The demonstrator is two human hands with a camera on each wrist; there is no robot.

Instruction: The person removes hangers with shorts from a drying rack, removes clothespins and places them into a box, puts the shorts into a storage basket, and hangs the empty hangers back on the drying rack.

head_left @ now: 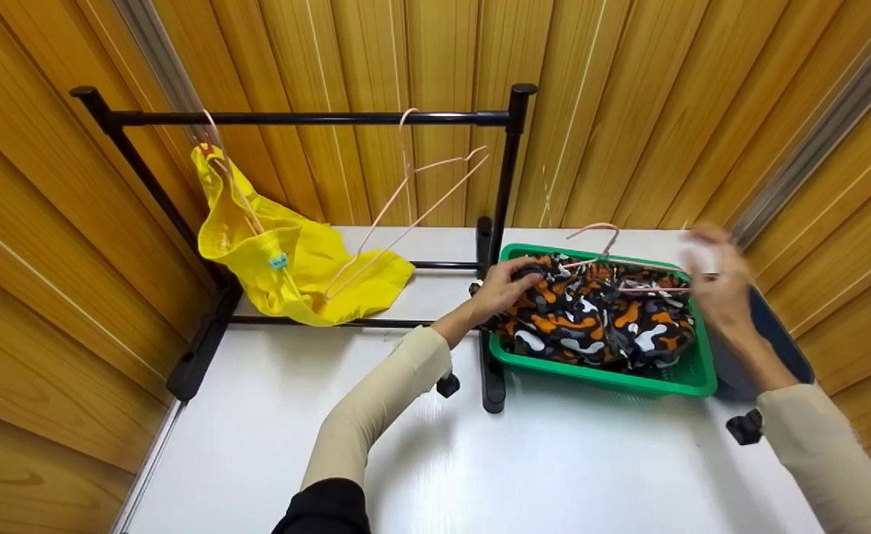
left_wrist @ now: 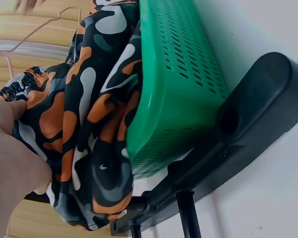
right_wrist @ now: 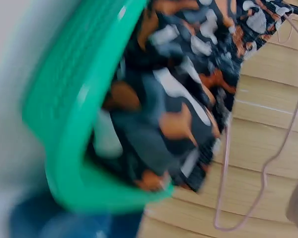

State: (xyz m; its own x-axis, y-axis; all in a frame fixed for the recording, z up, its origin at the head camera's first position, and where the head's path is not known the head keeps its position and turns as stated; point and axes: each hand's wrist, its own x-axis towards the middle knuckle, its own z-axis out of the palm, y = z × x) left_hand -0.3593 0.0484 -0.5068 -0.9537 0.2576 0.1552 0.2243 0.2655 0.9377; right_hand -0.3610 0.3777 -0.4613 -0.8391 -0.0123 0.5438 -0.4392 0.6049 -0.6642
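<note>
Garment [head_left: 584, 322] gripped in left hand [head_left: 507, 288], hanger [head_left: 654, 289] near right hand [head_left: 719, 280]

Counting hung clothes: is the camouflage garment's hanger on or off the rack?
Off: the pink hanger is at the green basket, its hook free of the rail.

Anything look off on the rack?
Yes: the yellow garment hangs lopsided, one end high near the rail, the rest sagging low. The bare pink hanger beside it also looks skewed, though camera angle may exaggerate it. No damage visible.
</note>
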